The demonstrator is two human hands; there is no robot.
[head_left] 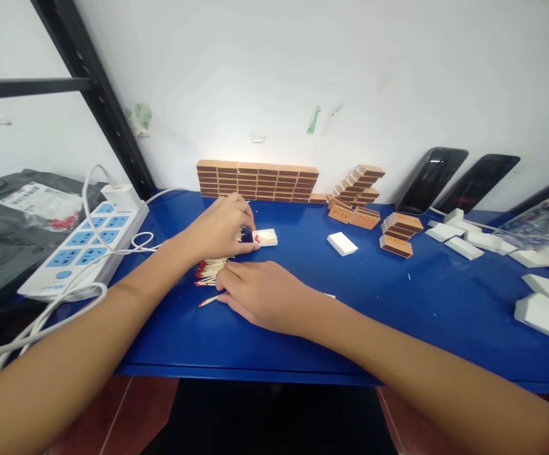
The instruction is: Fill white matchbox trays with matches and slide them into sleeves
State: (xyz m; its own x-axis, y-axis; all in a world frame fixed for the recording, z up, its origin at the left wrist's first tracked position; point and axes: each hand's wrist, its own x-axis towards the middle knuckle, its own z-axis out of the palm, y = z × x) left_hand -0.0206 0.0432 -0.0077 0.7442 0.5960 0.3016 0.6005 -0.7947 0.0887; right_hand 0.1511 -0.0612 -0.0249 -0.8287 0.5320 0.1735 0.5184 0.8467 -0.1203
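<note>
LEFT HAND (224, 227): fingers curved, thumb at left end of white tray (271, 243); grip cannot be determined | RIGHT HAND (255, 294): fingers bent at matchstick pile (208, 272); pinch cannot be determined | TRAY: on desk (265, 347), matches inside | 1 loose match (209, 301): at right thumb

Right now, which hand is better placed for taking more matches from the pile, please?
Probably the right hand: it is right beside the match pile, with a separate match touching or nearly touching it. The left hand is farther back, by the white tray.
</note>
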